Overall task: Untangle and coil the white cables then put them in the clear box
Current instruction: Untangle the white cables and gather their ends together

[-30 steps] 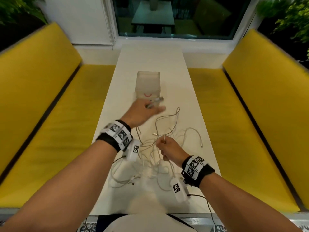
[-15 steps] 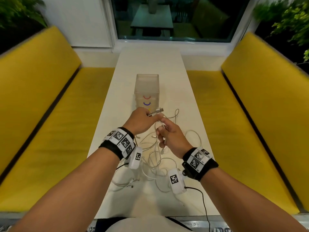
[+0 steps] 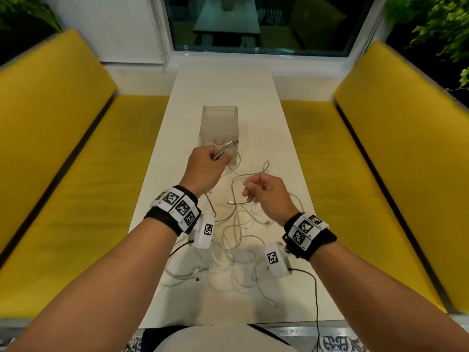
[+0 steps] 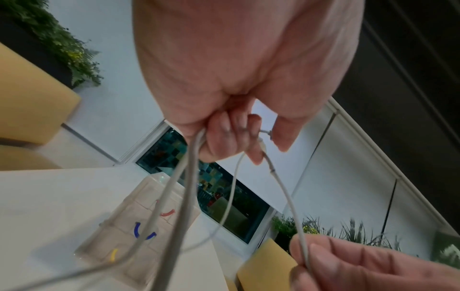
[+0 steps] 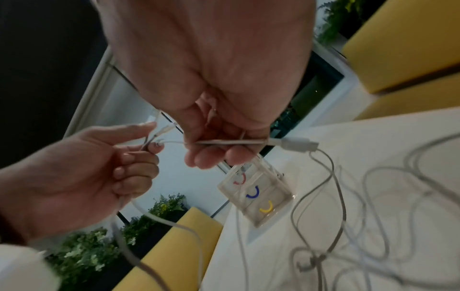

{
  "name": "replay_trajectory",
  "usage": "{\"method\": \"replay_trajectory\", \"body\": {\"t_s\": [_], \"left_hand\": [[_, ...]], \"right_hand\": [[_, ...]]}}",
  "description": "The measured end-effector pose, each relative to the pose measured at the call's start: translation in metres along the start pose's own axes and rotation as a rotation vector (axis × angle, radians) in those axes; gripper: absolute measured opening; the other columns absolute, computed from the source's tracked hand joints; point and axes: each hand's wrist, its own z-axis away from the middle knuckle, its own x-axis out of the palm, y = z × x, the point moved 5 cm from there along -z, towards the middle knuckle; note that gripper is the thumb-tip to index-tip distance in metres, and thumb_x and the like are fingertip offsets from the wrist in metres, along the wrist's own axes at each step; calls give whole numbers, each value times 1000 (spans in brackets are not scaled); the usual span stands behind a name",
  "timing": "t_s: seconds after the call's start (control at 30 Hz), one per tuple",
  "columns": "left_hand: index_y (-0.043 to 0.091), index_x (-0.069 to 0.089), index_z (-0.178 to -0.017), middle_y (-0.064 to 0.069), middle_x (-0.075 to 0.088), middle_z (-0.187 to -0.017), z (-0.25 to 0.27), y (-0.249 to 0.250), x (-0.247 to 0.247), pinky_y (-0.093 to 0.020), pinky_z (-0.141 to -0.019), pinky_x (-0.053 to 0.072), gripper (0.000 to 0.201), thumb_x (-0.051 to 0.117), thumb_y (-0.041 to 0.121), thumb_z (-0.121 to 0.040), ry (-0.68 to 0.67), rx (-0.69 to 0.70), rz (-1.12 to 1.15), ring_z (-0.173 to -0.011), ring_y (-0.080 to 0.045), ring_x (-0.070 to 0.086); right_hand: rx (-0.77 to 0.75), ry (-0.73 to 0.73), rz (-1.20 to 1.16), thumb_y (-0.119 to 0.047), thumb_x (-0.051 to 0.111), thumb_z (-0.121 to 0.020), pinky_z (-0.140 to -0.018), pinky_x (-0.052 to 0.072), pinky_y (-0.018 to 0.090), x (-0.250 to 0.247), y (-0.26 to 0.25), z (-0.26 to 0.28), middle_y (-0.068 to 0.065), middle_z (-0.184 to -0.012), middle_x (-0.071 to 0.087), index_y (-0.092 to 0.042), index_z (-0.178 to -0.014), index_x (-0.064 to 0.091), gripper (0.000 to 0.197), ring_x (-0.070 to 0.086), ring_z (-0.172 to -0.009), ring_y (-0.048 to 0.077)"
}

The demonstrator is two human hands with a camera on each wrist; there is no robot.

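Several white cables (image 3: 236, 240) lie tangled on the white table (image 3: 223, 82) between my forearms. My left hand (image 3: 218, 156) is raised just in front of the clear box (image 3: 219, 123) and grips one white cable, whose USB plug (image 3: 232, 143) sticks out past the fingers. My right hand (image 3: 250, 189) hovers to the right and pinches a white cable near a small connector. A strand runs slack between the two hands. The plug (image 5: 298, 146) and the box (image 5: 256, 196), with red, blue and yellow arcs inside, show in the right wrist view. No cable shows inside the box.
Yellow benches (image 3: 76, 174) (image 3: 380, 174) flank the narrow table on both sides. A window (image 3: 253, 24) closes off the far end. A black lead (image 3: 316, 295) trails from the right wrist camera over the table's near edge.
The hands were close together half a second ago and have drawn apart. The left hand rose toward the box with the plug end; the right hand moved right.
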Motion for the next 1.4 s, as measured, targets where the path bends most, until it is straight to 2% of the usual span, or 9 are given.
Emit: {"method": "replay_trajectory", "body": {"t_s": [0.2,0.27,0.33,0.47,0.6,0.77,0.87,1.13,1.4], "left_hand": [[10,51,-67,15,52,-48,3,7,-4,-22,-50,29,35,40,3,-99,87,-100,418,-46,0,45],[9,48,-69,16,54,-48,5,10,-6,-21,-49,27,36,34,-3,-99,92,-79,467,-46,2,48],[9,46,-71,17,54,-48,7,12,-7,-24,-51,24,34,32,-5,-99,103,-55,494,-48,2,49],[11,47,-73,18,53,-50,8,4,-10,-23,-50,24,33,33,-3,-98,147,-14,516,-52,-6,33],[16,51,-69,16,42,-53,4,-9,-13,-24,-51,26,28,39,6,-92,210,-3,552,-54,-9,30],[15,51,-70,14,39,-54,3,-10,-11,-27,-51,23,25,40,8,-91,208,11,565,-55,-11,29],[15,51,-70,12,37,-53,4,-11,-8,-25,-50,25,23,41,11,-89,200,12,568,-54,-12,29],[12,50,-72,15,51,-53,8,-7,7,-24,-51,25,25,40,5,-94,145,15,589,-55,-11,29],[11,50,-71,9,44,-51,11,-11,7,-26,-50,23,21,42,13,-90,121,13,561,-54,-12,27]], "right_hand": [[-65,238,457,-11,59,-97,-88,52,36,-40,-1,-52,-3,-93,70,-21,-90,66,14,64,-88,14],[-63,310,638,-16,59,-97,-99,41,39,-53,-2,-69,-3,-106,67,-26,-91,68,15,61,-105,18],[-31,353,778,-20,60,-97,-93,26,36,-65,-2,-83,0,-118,66,-27,-98,72,14,58,-116,21],[70,324,906,-14,60,-96,-99,27,42,-76,10,-91,2,-123,64,-27,-121,66,29,57,-119,24],[256,164,1018,-6,59,-89,-108,36,49,-76,47,-77,2,-110,68,-20,-102,67,21,62,-109,27],[560,-11,1218,-20,56,-87,-93,55,48,-104,120,-56,14,-115,69,-13,-98,62,14,65,-103,36],[669,2,1282,-25,58,-89,-95,52,44,-126,146,-45,18,-131,58,-13,-125,56,38,58,-118,38],[591,-6,1271,-18,61,-93,-83,54,38,-118,148,-41,15,-120,68,-6,-117,61,26,66,-109,34],[595,-4,1115,-17,55,-93,-77,48,34,-100,142,-30,15,-121,64,-6,-119,58,29,63,-108,34]]}}
